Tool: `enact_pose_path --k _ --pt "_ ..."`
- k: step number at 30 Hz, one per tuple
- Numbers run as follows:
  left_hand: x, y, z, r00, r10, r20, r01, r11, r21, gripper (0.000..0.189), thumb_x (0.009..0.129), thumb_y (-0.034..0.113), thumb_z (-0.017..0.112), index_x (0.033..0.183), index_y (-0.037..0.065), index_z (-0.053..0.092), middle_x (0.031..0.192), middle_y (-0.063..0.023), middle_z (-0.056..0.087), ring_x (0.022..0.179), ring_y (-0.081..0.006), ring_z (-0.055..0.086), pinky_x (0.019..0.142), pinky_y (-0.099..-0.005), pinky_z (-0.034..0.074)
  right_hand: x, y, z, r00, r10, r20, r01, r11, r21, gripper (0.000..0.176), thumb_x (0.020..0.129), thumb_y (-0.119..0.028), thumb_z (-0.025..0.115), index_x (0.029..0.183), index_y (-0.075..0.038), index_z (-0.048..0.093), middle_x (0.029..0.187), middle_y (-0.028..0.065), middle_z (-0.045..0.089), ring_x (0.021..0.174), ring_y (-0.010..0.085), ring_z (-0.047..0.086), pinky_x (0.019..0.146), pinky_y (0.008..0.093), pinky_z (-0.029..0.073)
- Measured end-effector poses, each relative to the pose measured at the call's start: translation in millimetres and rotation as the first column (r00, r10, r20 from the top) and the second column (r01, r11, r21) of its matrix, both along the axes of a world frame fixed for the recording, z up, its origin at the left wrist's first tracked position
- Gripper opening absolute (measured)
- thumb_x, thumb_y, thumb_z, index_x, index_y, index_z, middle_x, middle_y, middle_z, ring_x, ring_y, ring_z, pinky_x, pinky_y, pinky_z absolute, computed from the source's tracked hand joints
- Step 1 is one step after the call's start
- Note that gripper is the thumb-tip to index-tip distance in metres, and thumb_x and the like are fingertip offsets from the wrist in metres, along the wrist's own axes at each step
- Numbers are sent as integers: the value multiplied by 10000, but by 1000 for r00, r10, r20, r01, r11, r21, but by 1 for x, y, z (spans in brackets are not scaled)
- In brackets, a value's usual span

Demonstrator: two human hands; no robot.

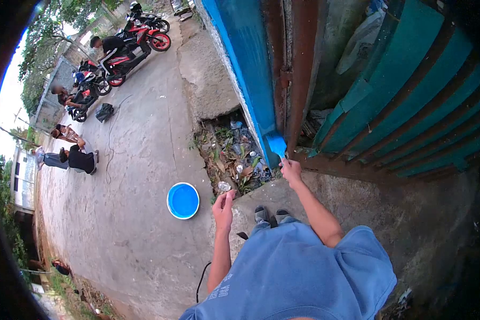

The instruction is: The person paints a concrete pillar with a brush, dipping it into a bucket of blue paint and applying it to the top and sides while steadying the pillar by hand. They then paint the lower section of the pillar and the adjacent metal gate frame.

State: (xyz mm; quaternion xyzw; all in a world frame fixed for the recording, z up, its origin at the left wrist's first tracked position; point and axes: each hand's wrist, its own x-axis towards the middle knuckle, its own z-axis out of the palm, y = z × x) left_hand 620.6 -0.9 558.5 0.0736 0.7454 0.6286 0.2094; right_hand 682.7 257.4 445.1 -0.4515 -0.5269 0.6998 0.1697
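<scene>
My right hand [290,172] is closed round the handle of a paintbrush [276,144], whose bristles are covered in blue paint. The bristles rest against the lower end of a blue-painted pillar [245,58], beside a brown metal post [298,64]. My left hand [223,212] is held out in front of my body with nothing visible in it, fingers partly bent and apart. To its left on the concrete stands a round white-rimmed bucket [183,217] containing bright blue paint [183,199].
A green slatted metal gate [410,106] stands at the right. Between the pillar and the pavement lies a dirt hole [240,154] with leaves and litter. Further off are several motorbikes [138,50], a black bag [104,112] and several people [81,158].
</scene>
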Motion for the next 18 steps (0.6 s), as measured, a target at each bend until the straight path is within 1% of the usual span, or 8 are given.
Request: enact_pose_path --k 1,2,4,8,10,12,17,18 --pt "0 0 1 1000 4 4 -4 1000 -8 268 944 224 534 1063 11 643 1022 -65 662 943 -121 590 820 -253 442 0 0 -4 999 -2 45 3 1000 -27 354 893 -322 546 730 -24 644 549 48 556 456 130 527 443 297 387" --pt "0 1 2 1000 1 3 -1 1000 -8 268 944 224 534 1063 11 643 1022 -65 662 943 -121 590 820 -253 442 -2 1 -8 999 -4 43 5 1000 -27 354 893 -322 546 730 -24 644 549 48 556 456 130 527 443 297 387" --pt "1 1 3 1000 -6 -11 6 1000 -14 272 943 227 537 1063 7 642 1023 -70 662 951 -129 595 832 -256 443 -8 4 -10 981 42 192 -38 999 -22 346 882 -320 547 724 -32 656 575 59 579 462 134 543 435 309 396" --pt "3 1 2 1000 -8 -16 8 1000 6 274 941 229 542 1063 4 640 1019 -74 664 954 -135 598 835 -259 445 -34 13 12 974 54 219 -52 999 -18 339 877 -312 545 731 -20 637 568 51 563 428 128 504 403 292 368" --pt "2 -2 0 1000 -10 -19 10 1000 4 274 939 229 544 1069 8 640 1019 -73 665 954 -135 599 827 -265 450 -37 14 49 1000 -4 19 7 982 -190 290 873 -275 547 757 -11 571 536 15 489 357 65 362 327 242 220" --pt "1 -3 0 1000 -10 -16 10 1000 -8 273 938 230 545 1071 11 641 1018 -74 665 951 -135 599 823 -268 452 -40 16 72 1000 -11 14 13 980 -198 294 883 -267 550 770 4 565 531 14 476 356 61 347 327 236 206" --pt "1 -1 -4 1000 -7 -1 7 999 -33 275 935 238 549 1075 21 643 1021 -74 665 947 -133 599 810 -276 457 -22 14 157 970 -2 -243 -56 972 -230 289 920 -246 533 811 21 556 530 17 453 366 50 310 334 234 190" --pt "2 1 -1 1000 -23 -2 23 999 -22 279 934 243 551 1077 22 643 1025 -76 664 949 -133 598 808 -275 456 -18 14 172 971 -4 -238 -53 971 -233 289 920 -246 533 811 21 556 530 17 453 366 50 310 334 234 190"
